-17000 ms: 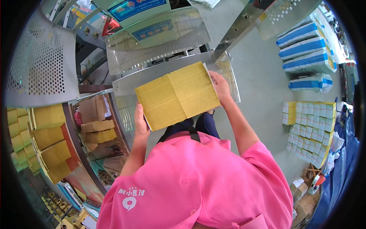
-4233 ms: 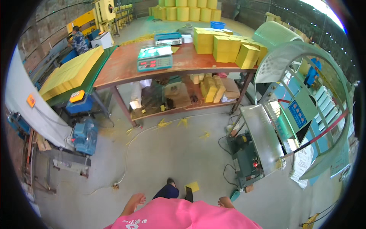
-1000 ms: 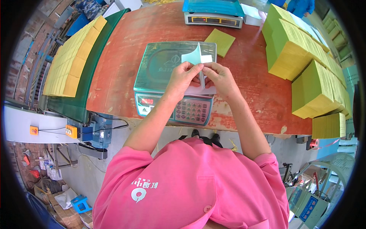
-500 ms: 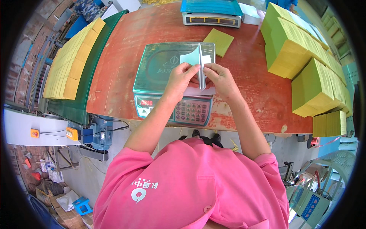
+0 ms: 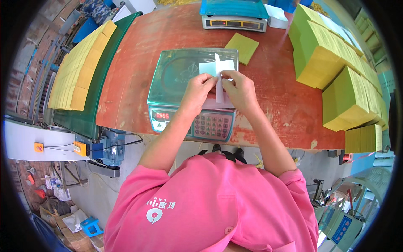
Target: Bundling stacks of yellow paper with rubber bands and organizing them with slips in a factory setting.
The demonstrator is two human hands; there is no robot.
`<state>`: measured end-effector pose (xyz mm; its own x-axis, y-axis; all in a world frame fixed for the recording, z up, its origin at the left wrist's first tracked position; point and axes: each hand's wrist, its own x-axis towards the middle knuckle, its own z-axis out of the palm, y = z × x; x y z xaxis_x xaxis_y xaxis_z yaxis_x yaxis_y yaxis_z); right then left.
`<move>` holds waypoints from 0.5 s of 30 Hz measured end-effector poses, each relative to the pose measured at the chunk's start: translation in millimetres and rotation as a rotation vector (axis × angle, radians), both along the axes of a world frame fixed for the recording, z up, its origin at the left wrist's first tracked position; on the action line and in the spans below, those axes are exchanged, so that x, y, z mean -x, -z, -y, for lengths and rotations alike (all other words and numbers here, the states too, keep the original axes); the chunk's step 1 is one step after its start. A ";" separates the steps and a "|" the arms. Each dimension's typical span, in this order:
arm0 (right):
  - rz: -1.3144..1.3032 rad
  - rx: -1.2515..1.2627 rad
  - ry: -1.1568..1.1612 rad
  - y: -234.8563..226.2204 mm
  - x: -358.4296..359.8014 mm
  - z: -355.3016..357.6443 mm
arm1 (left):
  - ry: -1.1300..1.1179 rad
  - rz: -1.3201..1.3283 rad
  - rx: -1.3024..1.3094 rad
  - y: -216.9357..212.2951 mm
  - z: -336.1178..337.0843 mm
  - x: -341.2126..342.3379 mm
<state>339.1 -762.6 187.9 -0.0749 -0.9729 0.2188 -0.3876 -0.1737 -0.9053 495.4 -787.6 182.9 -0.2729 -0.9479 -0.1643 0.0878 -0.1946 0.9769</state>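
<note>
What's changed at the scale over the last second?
Both hands, left and right, keep pinching the white paper slips over the scale; they have turned the slips, so one strip now hangs down between the fingers. The scale, the loose yellow sheet and the yellow stacks have not moved.

shirt: pink, short sleeves | chest: white round emblem with characters | front: pink button (near lower edge) | forearms bare
</note>
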 end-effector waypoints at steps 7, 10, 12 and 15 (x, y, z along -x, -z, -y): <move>0.296 -0.166 -0.080 3.5 1.7 5.9 | 0.013 -0.031 -0.021 -3.1 0.7 0.7; 0.336 -0.200 -0.094 1.7 2.5 7.3 | -0.009 -0.030 -0.021 -3.2 0.7 0.9; 0.342 -0.208 -0.104 0.1 3.6 7.3 | -0.015 -0.022 -0.025 -2.4 1.2 0.7; 0.355 -0.180 -0.127 2.0 4.6 6.8 | -0.019 -0.059 -0.031 -1.0 1.6 0.2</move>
<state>334.4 -769.5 186.0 0.0076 -0.9996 0.0261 -0.0316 -0.0263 -0.9992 495.2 -789.2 183.9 -0.2645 -0.9479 -0.1775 0.1489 -0.2220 0.9636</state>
